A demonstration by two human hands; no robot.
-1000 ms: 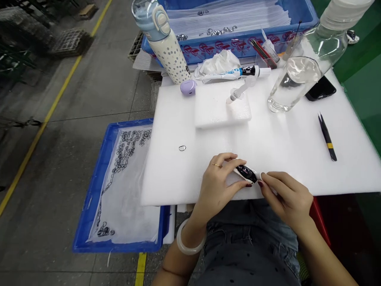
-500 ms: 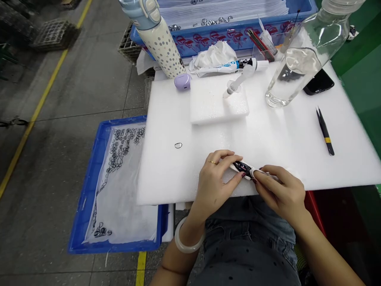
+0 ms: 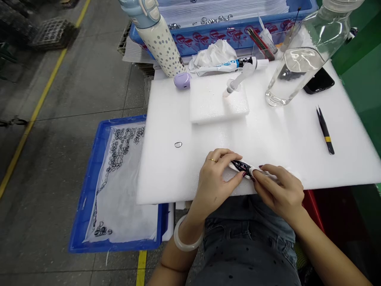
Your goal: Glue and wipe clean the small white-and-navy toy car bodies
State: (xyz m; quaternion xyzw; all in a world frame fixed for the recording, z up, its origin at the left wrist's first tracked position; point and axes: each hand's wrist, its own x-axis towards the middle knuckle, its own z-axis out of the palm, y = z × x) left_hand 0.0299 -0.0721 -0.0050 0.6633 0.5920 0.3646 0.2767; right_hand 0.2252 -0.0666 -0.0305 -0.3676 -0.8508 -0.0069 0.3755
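Note:
Near the front edge of the white foam board, both hands grip a slim white piece with a glossy black face. My left hand pinches its left end between thumb and fingers. On the right part, my right hand presses with closed fingers, where something white wraps round the piece; whether it is cloth I cannot tell. A small dark-rimmed ring-like part lies alone to the left. Black tweezers with a yellow band rest at the right.
A foam block holds an upright syringe. Behind stand a dotted bottle, a glue tube, a crumpled tissue and a clear bottle. A blue tray of small dark rings sits lower left.
Almost nothing differs. Both hands keep their hold on the black-and-white piece, with only a very slight shift of the fingers.

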